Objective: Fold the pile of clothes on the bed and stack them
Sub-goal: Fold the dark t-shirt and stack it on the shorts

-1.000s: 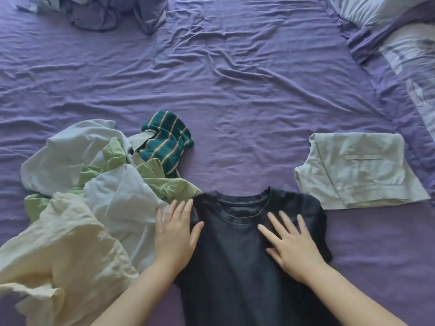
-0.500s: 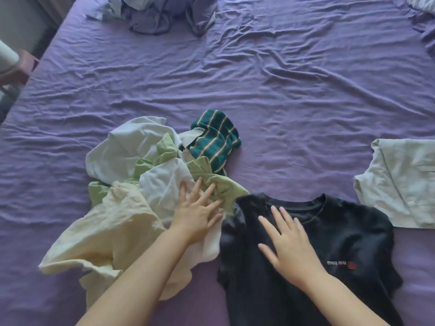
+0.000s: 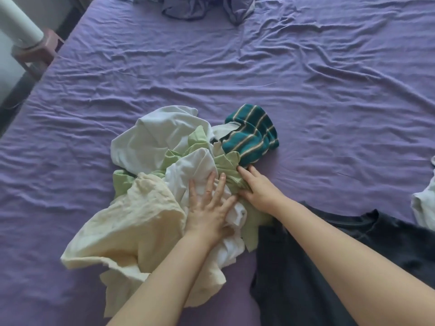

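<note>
Both of my hands have left the dark charcoal cotton T-shirt (image 3: 353, 267) and now sit on the unfolded pile of clothes (image 3: 169, 184); my view has swung left too, so a bedside stand (image 3: 35, 50) shows at the bed's edge.

Going left to right: the purple wrinkled bed sheet (image 3: 70, 137) carries the pile, with a cream crinkled garment (image 3: 122, 234) nearest me, a pale white shirt (image 3: 155, 137) behind it, light green fabric (image 3: 202, 147) threaded through, and a teal striped knit piece (image 3: 251, 135) at the pile's far right. My left hand (image 3: 209, 212) lies flat with fingers spread, pressing on white cloth. My right hand (image 3: 259, 189) reaches into the green fabric just below the striped piece; its fingertips sink into the folds, so I cannot tell whether it pinches anything. The dark T-shirt lies flat by my right forearm, not yet folded, so I judge I am shoving the pile aside to clear room.

At the right edge only a sliver of a pale grey-green folded garment (image 3: 423, 203) shows. Bluish crumpled bedding (image 3: 200, 5) is cropped at the top, and how many garments the pile holds is hard to say.
</note>
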### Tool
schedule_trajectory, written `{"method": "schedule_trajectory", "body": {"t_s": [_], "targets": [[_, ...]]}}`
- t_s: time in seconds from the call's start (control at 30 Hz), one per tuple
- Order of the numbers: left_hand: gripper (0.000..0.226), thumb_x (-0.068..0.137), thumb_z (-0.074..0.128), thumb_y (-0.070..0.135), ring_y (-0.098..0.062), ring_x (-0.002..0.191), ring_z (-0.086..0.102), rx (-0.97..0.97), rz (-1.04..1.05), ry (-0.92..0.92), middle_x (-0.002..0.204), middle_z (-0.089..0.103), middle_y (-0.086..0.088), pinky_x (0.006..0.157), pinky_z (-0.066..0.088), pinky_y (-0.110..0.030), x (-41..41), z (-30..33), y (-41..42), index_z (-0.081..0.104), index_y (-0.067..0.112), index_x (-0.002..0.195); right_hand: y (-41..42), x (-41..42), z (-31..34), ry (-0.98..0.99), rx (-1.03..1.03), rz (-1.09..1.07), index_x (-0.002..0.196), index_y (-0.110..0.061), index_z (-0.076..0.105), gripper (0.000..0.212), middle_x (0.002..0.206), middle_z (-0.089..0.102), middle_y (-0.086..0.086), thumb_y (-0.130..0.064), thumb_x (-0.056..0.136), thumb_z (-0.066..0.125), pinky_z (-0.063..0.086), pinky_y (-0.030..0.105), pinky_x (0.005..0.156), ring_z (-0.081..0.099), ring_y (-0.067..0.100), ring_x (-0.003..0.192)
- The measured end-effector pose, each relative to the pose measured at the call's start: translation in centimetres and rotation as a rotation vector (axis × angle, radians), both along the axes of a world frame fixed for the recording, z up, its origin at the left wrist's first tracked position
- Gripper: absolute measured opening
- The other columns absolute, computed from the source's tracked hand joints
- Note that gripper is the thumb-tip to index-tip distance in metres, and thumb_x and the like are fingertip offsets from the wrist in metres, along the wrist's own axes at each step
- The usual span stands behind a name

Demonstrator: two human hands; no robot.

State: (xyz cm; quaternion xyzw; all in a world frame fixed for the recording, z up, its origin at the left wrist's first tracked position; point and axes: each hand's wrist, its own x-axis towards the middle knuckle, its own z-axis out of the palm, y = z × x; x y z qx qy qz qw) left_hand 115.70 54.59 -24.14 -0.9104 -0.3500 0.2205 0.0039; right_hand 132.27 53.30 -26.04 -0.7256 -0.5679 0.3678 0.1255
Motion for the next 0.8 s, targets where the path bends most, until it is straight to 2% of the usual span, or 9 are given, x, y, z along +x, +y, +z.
{"method": "schedule_trajectory", "body": {"t_s": [0.17,0.2,0.3,0.33,0.4,0.47,0.63,0.73,0.8], "targets": [[0.073,0.085,0.045,0.064,-0.032,0.132,-0.04,0.093,-0.009,0.026,0.149,-0.035,-0.005,0.1,-0.021,-0.068,-4.1,0.6,3.3,0.013,0.04,0.147,2.6,-3.1,0.5,0.101,0.002,0.061,0.149,-0.026,0.012,0.071,0.157,0.005,0.004,-0.016,0.092,0.054,0.022,0.028,0.113,0.019,0.021,0.142],[0.072,0.083,0.049,0.063,-0.033,0.136,-0.034,0.102,-0.031,0.011,0.152,-0.029,-0.006,0.102,-0.017,-0.068,-5.0,0.6,4.1,0.021,0.041,0.145,3.2,-3.9,0.5,0.109,0.005,0.066,0.149,-0.025,0.012,0.072,0.157,0.004,0.005,-0.014,0.092,0.054,0.021,0.026,0.112,0.018,0.022,0.142],[0.069,0.064,0.074,0.054,-0.036,0.143,0.005,0.128,-0.014,-0.045,0.156,0.013,-0.01,0.103,0.005,-0.069,-7.8,1.3,6.0,0.054,0.039,0.128,5.2,-6.3,0.5,0.115,0.022,0.087,0.149,-0.024,0.011,0.073,0.156,0.006,0.007,-0.012,0.092,0.054,0.02,0.025,0.11,0.018,0.023,0.142],[0.066,0.068,0.072,0.05,-0.035,0.143,0.002,0.147,-0.017,-0.01,0.156,0.009,-0.01,0.103,0.002,-0.069,-8.5,1.4,6.6,0.052,0.04,0.13,5.8,-7.1,0.5,0.117,0.031,0.094,0.149,-0.025,0.01,0.073,0.156,0.007,0.007,-0.011,0.092,0.054,0.02,0.025,0.11,0.018,0.023,0.142],[0.061,0.088,0.051,0.044,-0.033,0.14,-0.027,0.169,-0.031,0.047,0.149,-0.028,-0.007,0.1,-0.017,-0.067,-10.0,1.0,7.7,0.026,0.043,0.144,7.1,-8.5,0.7,0.117,0.045,0.114,0.149,-0.025,0.01,0.073,0.156,0.006,0.008,-0.011,0.092,0.053,0.019,0.026,0.11,0.017,0.024,0.142],[0.06,0.095,0.038,0.045,-0.03,0.13,-0.04,0.17,0.029,0.097,0.137,-0.044,-0.005,0.095,-0.025,-0.065,-11.0,1.1,8.3,0.008,0.042,0.147,8.0,-9.8,0.7,0.112,0.062,0.138,0.149,-0.026,0.009,0.072,0.157,0.004,0.008,-0.011,0.092,0.052,0.021,0.028,0.111,0.018,0.025,0.141],[0.06,0.095,0.037,0.044,-0.029,0.13,-0.04,0.128,0.062,0.129,0.145,-0.04,-0.004,0.101,-0.022,-0.067,-10.8,1.5,8.1,0.007,0.041,0.148,7.2,-10.4,0.0,-0.009,0.123,0.165,0.148,-0.032,0.005,0.069,0.157,0.004,0.003,-0.012,0.093,0.041,0.043,0.04,0.095,0.031,0.027,0.134],[0.059,0.094,0.042,0.035,-0.032,0.138,-0.031,0.059,0.126,0.111,0.155,-0.025,-0.007,0.106,-0.017,-0.066,-9.5,2.4,7.1,0.016,0.037,0.147,4.6,-9.0,0.3,-0.074,0.164,0.22,0.148,-0.033,0.007,0.071,0.157,0.003,-0.001,-0.006,0.091,0.039,0.043,0.036,0.092,0.031,0.025,0.134],[0.053,0.094,0.042,0.035,-0.031,0.142,-0.022,0.031,0.21,0.025,0.158,-0.013,-0.006,0.109,-0.013,-0.063,-8.6,3.0,6.0,0.026,0.035,0.145,2.5,-7.4,1.2,-0.101,0.131,0.227,0.148,-0.032,0.01,0.068,0.157,0.006,-0.002,-0.008,0.092,0.041,0.039,0.036,0.099,0.026,0.023,0.137]]}}
